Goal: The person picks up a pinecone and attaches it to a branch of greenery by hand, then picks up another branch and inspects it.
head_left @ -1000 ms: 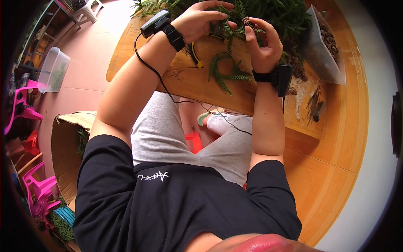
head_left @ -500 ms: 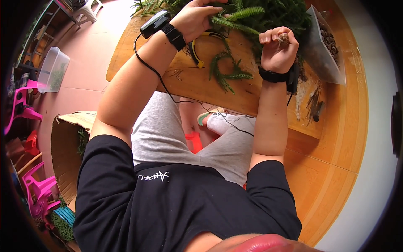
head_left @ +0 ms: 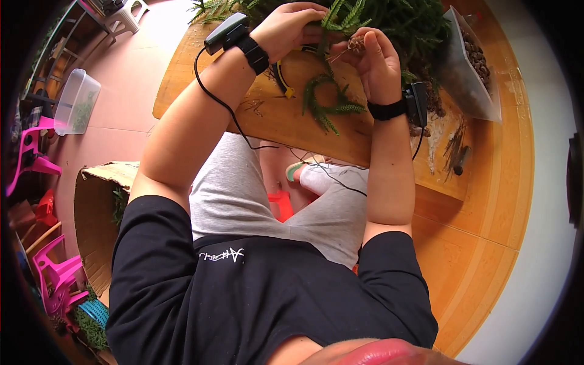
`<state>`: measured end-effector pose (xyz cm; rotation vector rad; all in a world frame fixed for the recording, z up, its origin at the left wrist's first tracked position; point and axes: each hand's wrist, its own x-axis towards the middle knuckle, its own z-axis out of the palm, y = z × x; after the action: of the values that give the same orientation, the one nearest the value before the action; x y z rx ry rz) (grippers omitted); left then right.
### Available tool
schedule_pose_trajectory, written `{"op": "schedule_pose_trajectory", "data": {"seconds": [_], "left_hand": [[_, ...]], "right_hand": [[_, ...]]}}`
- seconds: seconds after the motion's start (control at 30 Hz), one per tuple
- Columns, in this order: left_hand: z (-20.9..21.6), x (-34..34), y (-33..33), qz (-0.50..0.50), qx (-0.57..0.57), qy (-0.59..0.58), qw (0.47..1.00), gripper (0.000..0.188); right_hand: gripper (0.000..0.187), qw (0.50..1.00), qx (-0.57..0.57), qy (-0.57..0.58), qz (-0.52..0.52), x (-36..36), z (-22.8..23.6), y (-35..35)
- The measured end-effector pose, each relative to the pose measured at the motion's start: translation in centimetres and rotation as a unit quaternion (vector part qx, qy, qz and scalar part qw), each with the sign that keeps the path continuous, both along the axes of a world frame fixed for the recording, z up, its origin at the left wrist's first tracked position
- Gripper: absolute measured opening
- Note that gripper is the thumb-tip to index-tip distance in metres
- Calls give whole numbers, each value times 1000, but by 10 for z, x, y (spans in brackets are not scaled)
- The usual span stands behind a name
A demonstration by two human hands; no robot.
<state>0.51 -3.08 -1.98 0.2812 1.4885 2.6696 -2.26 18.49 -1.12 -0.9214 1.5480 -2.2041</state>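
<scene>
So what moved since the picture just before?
The right hand moved left and upward, toward the left hand, carrying the brown pine cone along. Nothing was visibly let go. The left hand stayed by the green sprig, and the clear bin of cones stayed put.

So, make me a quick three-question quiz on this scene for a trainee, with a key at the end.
1. Multiple choice: what is the right hand holding?
A: a strip of cardboard
B: a brown pine cone
C: a pink stool

2. True or false: the clear container of cones stands farther right than the right hand.

3. Short answer: which two colours show on the curved tool handle just below the left hand?

Key: 1, B; 2, true; 3, black and yellow.
</scene>
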Motion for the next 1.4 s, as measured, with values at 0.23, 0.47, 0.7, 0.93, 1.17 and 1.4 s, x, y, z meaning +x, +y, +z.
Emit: {"op": "schedule_pose_trajectory", "data": {"seconds": [0.23,0.47,0.7,0.93,1.17,1.4], "left_hand": [[12,15,19,37,-206,77,975,34],[8,11,14,238,-461,331,788,27],[0,2,9,170,-290,209,918,25],[-8,-3,4,141,-114,49,982,32],[-2,0,5,76,-21,50,996,32],[10,3,10,40,-42,216,975,28]], "right_hand": [[27,995,-80,-58,-3,-12,0,9],[32,980,-134,-134,58,-16,5,17],[36,983,-156,-90,42,-10,10,12],[33,991,-35,87,-92,6,14,10],[28,965,26,204,-165,11,12,2],[29,962,22,207,-175,7,12,0]]}}
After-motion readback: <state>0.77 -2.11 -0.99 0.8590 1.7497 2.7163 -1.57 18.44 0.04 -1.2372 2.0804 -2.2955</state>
